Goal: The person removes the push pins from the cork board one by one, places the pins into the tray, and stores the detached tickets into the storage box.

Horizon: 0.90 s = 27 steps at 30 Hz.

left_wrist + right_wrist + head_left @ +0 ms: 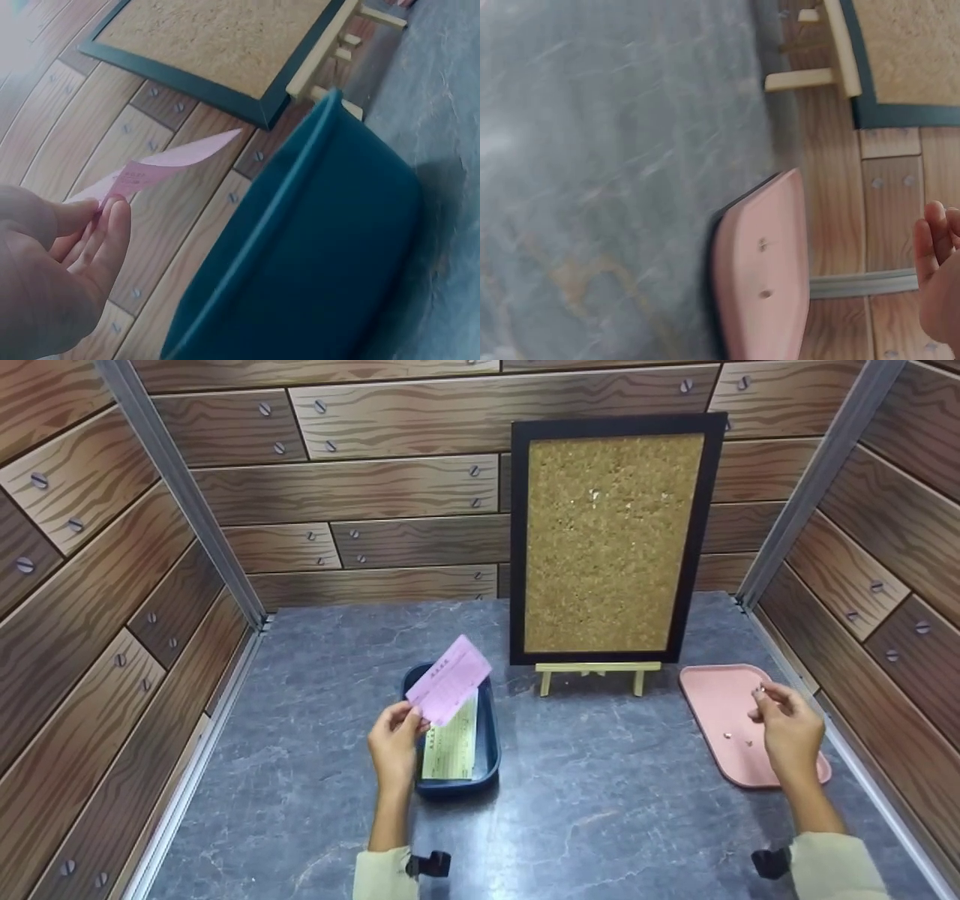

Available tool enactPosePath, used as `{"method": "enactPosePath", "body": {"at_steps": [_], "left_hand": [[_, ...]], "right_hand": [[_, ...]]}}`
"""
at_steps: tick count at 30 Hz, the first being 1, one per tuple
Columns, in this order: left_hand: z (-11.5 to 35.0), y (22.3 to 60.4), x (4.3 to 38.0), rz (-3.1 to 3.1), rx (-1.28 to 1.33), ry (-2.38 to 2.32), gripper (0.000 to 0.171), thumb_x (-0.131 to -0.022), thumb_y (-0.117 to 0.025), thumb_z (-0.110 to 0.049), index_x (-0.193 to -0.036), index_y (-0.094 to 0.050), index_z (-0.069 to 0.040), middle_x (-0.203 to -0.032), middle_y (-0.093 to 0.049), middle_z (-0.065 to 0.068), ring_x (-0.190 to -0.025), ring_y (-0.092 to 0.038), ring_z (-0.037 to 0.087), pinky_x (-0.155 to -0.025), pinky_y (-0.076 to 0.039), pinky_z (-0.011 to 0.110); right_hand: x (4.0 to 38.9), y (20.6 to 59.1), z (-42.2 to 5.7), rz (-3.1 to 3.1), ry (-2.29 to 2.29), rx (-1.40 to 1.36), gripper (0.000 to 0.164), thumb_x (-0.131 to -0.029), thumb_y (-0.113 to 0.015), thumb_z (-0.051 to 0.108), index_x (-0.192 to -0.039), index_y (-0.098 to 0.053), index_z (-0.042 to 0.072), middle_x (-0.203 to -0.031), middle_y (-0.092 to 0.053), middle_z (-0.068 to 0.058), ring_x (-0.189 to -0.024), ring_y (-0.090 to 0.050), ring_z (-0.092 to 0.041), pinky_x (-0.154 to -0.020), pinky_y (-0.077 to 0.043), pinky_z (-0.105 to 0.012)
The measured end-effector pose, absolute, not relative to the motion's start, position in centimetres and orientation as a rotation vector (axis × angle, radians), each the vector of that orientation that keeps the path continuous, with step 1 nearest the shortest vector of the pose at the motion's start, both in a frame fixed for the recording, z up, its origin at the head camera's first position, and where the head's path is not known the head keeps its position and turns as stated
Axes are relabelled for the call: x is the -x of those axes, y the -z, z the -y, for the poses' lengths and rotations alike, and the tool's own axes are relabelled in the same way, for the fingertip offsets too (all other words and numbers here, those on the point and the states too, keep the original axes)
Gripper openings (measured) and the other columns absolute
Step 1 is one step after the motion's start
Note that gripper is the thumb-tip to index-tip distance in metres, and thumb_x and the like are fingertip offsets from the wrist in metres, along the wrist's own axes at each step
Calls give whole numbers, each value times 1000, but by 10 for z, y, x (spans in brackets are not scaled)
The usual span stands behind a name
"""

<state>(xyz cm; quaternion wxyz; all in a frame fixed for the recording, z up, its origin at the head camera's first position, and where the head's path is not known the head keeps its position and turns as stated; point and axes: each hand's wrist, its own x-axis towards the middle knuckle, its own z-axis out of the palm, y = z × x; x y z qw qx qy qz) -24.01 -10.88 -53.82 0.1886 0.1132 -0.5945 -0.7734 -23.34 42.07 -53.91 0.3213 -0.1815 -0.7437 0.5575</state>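
Note:
A pink paper slip (450, 681) with printed text is pinched by one end between the thumb and fingers of my left hand (397, 742). The slip hangs over a dark blue bin (491, 735), where a yellow-green slip (448, 746) lies. In the left wrist view the pink slip (161, 166) bends slightly above the bin's rim. My right hand (793, 731) is over the pink tray (712, 697), pinching a tiny push pin (762, 688) at the fingertips. On the tray lie two more small pins (763, 244). The right wrist view cuts off most of that hand.
A black-framed cork board (611, 547) stands upright on a small pale wooden easel (598, 667) at the back, between bin and tray. Wood-patterned walls (397, 420) enclose the grey marbled table (315, 735) at the back and both sides.

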Motion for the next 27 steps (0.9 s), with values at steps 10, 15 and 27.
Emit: {"method": "enactPosePath", "body": {"at_steps": [10, 15, 27], "left_hand": [[114, 551, 227, 1708, -381, 2100, 17, -91, -64, 10, -105, -63, 17, -87, -66, 21, -67, -67, 11, -66, -61, 24], [108, 556, 222, 1726, -436, 2097, 16, -90, -65, 10, -105, -64, 17, -87, -67, 22, -67, -67, 13, -67, -62, 27], [96, 564, 200, 1948, -535, 1890, 21, -84, -65, 6, -105, -68, 9, -85, -73, 18, -68, -71, 18, -61, -58, 20]], "right_hand": [[230, 573, -438, 2044, -1412, 522, 25, -94, -66, 2, -116, -66, -10, -75, -68, 18, -52, -61, 3, -53, -52, -11], [226, 584, -438, 2132, -1371, 547, 25, -95, -64, 5, -116, -66, -9, -70, -59, 30, -52, -60, 4, -51, -51, -11], [219, 599, -436, 2334, -1163, 625, 23, -95, -63, 8, -113, -70, -4, -74, -65, 13, -51, -55, 10, -48, -48, -11]]}}
